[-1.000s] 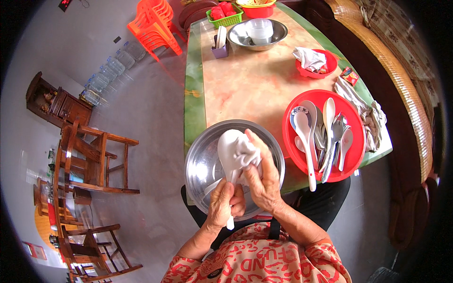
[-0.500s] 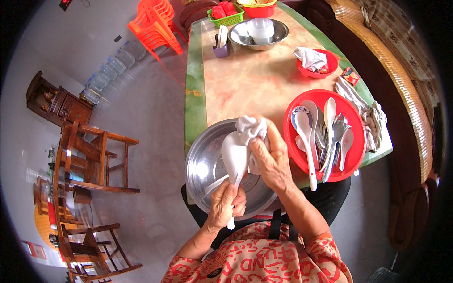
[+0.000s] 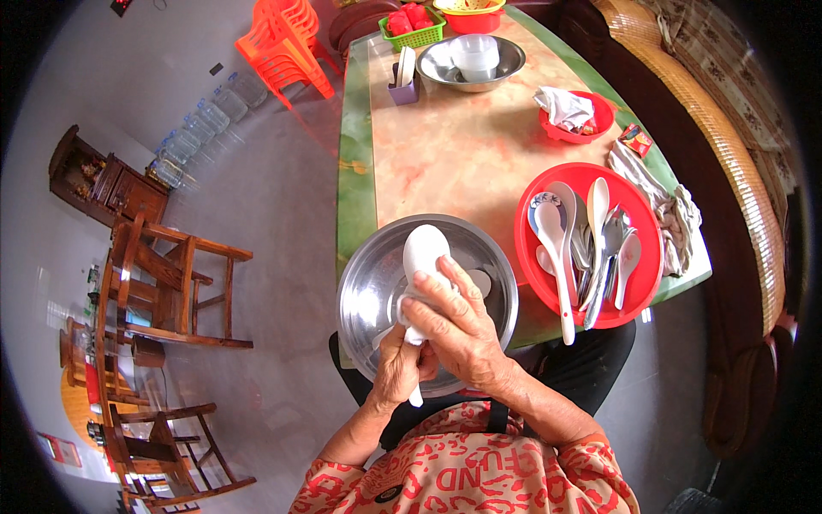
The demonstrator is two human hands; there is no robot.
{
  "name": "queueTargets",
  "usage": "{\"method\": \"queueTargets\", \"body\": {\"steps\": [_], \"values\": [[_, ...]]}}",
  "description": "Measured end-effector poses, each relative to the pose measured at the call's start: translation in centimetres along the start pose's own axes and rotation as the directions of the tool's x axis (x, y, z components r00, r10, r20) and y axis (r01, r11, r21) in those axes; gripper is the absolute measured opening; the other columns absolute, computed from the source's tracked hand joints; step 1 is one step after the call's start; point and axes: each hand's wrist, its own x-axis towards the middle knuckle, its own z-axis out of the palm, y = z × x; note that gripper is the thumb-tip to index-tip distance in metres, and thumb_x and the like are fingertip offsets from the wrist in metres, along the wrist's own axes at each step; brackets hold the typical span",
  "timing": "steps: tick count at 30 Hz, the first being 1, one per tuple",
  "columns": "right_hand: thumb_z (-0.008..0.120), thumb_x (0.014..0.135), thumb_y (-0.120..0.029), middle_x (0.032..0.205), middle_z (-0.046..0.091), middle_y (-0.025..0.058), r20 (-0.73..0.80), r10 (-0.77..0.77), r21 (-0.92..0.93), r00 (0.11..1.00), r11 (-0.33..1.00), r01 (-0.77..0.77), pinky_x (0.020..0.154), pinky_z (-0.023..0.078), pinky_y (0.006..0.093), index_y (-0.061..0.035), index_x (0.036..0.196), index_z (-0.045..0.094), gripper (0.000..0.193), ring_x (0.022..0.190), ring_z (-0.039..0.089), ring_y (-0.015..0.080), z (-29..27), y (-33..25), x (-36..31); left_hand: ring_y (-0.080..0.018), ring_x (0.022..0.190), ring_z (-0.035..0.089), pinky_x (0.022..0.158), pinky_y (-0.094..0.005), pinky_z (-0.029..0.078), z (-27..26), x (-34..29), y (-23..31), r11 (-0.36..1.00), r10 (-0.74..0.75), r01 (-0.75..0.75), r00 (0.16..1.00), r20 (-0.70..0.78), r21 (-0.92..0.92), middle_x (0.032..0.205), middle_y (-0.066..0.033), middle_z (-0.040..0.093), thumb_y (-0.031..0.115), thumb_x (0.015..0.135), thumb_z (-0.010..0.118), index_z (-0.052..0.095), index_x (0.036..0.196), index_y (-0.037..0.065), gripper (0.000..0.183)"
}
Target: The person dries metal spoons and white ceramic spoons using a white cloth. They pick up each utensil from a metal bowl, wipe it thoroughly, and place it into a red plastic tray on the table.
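Over the steel basin, my left hand is closed round the handle of a large white serving spoon. The handle's tip shows below that fist, and the broad head points away from me. My right hand presses a white cloth round the spoon's neck; most of the cloth is hidden under the fingers. Inside the basin, partly covered by my hands, lies at least one more pale spoon. To the right, a red basin holds several white spoons and metal spoons.
A crumpled cloth lies along the table's right edge. Further off are a small red basket, a steel bowl with plastic bowls, a purple holder and a green basket. Wooden chairs stand at the left.
My right hand and the cloth have moved down from the spoon's head to its neck, towards my left hand. The spoon's head is now uncovered. My left hand keeps its hold on the handle.
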Motion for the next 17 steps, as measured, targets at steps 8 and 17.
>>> {"method": "queueTargets", "body": {"steps": [8,17], "values": [[0.062,0.068,-0.001,0.123,0.051,0.0142,-0.070,0.162,0.117,0.984,0.981,-0.154,0.097,0.036,0.0451,-0.0063,0.108,0.059,0.041,0.116,0.045,0.0385,-1.1,1.4,3.3,-0.0044,0.048,0.036,0.041,-0.0192,0.030,1.1,-0.2,0.8,0.996,-0.046,0.050,0.997,-0.056,0.076,0.064,0.0030,0.043,0.027,0.099,0.040,0.046,0.124,0.006,0.033],[0.052,0.088,-0.007,0.124,0.047,0.0181,-0.058,0.585,0.568,0.809,0.686,-0.455,0.096,0.039,0.0339,-0.0013,0.128,0.042,0.042,0.115,0.048,0.0316,2.1,1.3,1.1,-0.0051,0.050,0.039,0.042,-0.0195,0.035,1.3,0.2,0.4,0.996,0.007,0.001,0.996,-0.085,0.091,0.068,0.0027,0.045,0.028,0.099,0.040,0.040,0.134,0.011,0.040]]}}
